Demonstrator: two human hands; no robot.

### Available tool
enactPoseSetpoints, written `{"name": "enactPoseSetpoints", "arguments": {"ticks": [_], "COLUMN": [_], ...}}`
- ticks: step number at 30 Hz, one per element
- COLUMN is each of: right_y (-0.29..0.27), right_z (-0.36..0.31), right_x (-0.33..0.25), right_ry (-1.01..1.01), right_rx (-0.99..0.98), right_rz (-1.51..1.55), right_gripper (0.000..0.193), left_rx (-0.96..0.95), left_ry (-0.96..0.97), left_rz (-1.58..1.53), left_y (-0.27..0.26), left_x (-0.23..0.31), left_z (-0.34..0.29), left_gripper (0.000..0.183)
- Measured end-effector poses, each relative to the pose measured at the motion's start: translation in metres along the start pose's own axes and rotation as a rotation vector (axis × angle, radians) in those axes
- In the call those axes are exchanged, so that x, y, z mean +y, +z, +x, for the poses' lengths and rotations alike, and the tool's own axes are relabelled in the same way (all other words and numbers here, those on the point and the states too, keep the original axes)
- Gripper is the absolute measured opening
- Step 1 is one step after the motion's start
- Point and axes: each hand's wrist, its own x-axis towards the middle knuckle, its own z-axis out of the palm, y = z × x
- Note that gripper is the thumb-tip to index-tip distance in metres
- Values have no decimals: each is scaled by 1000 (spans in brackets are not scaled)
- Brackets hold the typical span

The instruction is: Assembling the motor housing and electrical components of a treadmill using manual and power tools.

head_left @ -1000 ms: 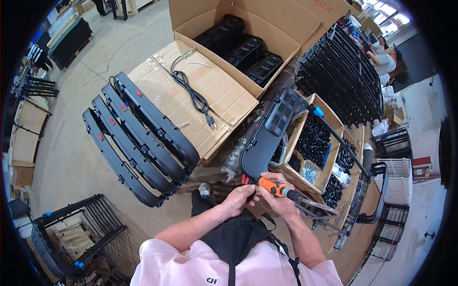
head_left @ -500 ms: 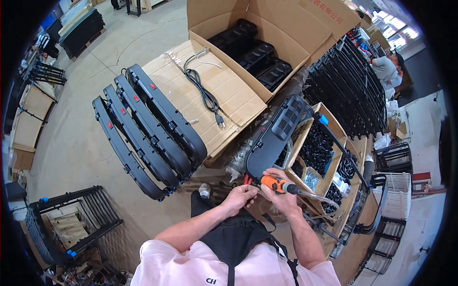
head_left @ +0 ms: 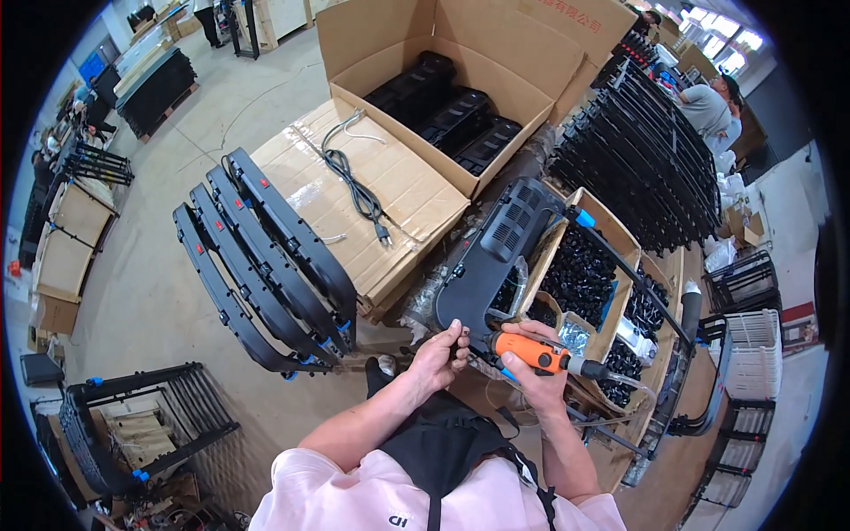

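Note:
My right hand (head_left: 542, 382) is closed around an orange and black power screwdriver (head_left: 529, 352), its front end pointing left toward my other hand. A clear hose (head_left: 642, 389) runs near the tool's rear end. My left hand (head_left: 436, 361) is raised just left of the tool, thumb and fingers pinched together; whatever small thing they hold is too small to name. Just beyond both hands lies a black curved plastic housing (head_left: 465, 288) with a vented cover (head_left: 515, 228), attached to a black frame (head_left: 611, 252) with blue clips.
Wooden bins (head_left: 580, 273) of small black parts stand at right. Several black curved housings (head_left: 266, 265) stand in a row at left. A black power cord (head_left: 359, 190) lies on flattened cardboard (head_left: 292, 168), beside an open carton (head_left: 390, 93) of black parts. Stacked black frames (head_left: 637, 159) stand far right.
My hands have moved slightly apart, and the screwdriver has shifted a little right and down. The view has shifted, so the housing and carton appear farther left.

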Motion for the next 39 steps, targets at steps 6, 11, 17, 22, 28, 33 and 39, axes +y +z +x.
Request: {"name": "enactPoseSetpoints", "arguments": {"ticks": [6,11,17,22,28,33,39], "right_y": [-18,-17,11,34,59,72,73], "right_z": [2,18,53,90,117,131,141], "right_x": [5,9,1,9,15,14,17], "right_ry": [-43,-56,-3,38,112,84,-23], "right_rx": [9,-5,-72,-96,-125,-157,-267], "right_rz": [40,6,-124,-170,-228,-376,-548], "right_gripper": [51,49,53,53,53,44,37], "left_rx": [-53,-47,-39,20,-19,-79,-105], "left_ry": [3,-26,-36,-17,-94,-47,-70], "left_rz": [-142,-128,-86,65,186,278,442], "left_y": [19,22,19,19,12,6,1], "left_x": [-9,4,30,40,57,67,80], "left_z": [11,16,29,28,18,20,23], "left_gripper": [25,26,31,42,30,27,20]}}
